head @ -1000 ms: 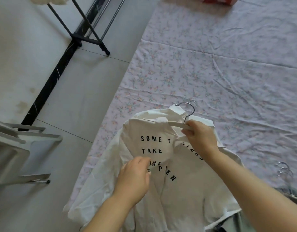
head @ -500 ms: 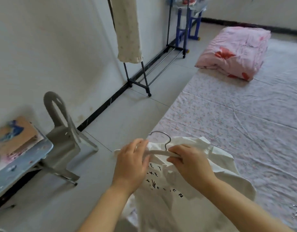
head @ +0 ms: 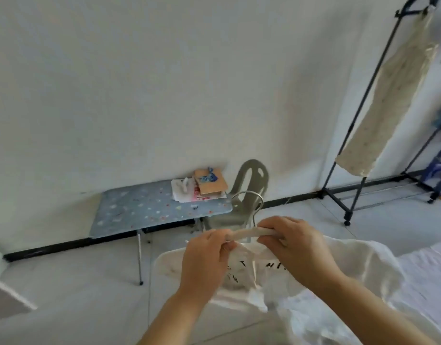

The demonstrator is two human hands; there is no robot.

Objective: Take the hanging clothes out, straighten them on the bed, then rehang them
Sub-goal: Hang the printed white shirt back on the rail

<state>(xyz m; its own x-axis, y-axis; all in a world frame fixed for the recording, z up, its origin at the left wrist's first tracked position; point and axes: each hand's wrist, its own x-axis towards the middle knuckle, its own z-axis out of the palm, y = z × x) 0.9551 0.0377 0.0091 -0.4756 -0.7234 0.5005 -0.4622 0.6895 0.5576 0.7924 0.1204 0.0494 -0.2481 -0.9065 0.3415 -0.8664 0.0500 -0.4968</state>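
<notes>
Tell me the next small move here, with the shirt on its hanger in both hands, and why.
Probably swing the hanger right toward the clothes rack and raise its hook onto it. The left hand and right hand both grip the hanger's bar, the white shirt hangs from it, the hook points up, and the rack stands to the right with a garment on it.

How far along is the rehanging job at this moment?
Done: the shirt looks threaded onto its hanger. In hand: the left hand and right hand grip the hanger's bar, hook upward. Left: hooking it onto the rack, where one cream garment hangs. Whether more clothes remain isn't visible.
</notes>
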